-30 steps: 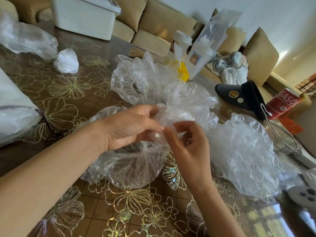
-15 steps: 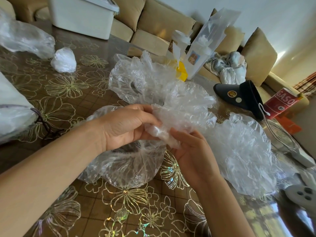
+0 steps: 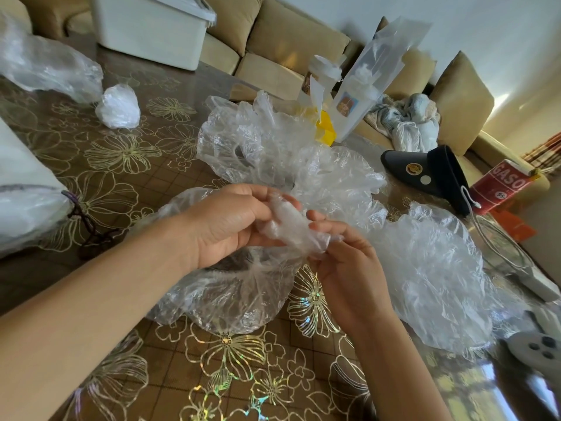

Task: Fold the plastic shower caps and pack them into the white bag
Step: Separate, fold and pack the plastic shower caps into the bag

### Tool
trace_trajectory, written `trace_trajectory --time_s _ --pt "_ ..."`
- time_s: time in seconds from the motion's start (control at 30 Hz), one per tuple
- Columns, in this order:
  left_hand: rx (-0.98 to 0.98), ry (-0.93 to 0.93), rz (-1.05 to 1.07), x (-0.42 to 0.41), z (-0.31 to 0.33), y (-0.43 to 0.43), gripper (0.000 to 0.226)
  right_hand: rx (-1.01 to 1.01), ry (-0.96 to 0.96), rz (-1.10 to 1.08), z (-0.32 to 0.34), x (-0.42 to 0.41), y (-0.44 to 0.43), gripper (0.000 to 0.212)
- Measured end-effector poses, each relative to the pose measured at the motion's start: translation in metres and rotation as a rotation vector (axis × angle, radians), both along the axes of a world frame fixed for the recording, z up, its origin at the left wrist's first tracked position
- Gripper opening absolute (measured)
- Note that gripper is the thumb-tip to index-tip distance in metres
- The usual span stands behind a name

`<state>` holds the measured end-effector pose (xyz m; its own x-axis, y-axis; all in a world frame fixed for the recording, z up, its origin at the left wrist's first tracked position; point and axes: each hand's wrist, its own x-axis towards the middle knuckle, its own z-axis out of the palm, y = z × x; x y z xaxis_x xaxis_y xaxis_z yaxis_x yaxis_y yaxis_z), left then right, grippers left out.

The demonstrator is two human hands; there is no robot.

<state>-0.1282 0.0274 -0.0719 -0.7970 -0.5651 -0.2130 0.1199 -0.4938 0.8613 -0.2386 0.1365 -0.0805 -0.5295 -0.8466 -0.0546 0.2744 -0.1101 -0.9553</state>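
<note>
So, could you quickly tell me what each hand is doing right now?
Left hand: grips the bunched shower cap.
Right hand: holds the same cap's other end.

Shower caps: thin clear plastic film, crinkled, glossy. Table cover: smooth, shiny, foil-like iridescent flower print. Sofa: matt tan cloth. Storage box: smooth white plastic

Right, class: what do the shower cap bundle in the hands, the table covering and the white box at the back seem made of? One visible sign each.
The shower cap bundle: thin clear plastic film, glossy; it crinkles and is see-through. The table covering: probably vinyl, shiny, with iridescent flower outlines. The white box: likely rigid plastic, smooth, fairly matt walls.
</note>
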Motion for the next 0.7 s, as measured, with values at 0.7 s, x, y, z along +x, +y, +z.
trace_trajectory --time_s 0.7 --pt "-0.518 -0.043 -0.156 0.006 -0.007 -0.003 0.058 0.226 0.277 0.303 0.004 -0.015 0.01 0.046"
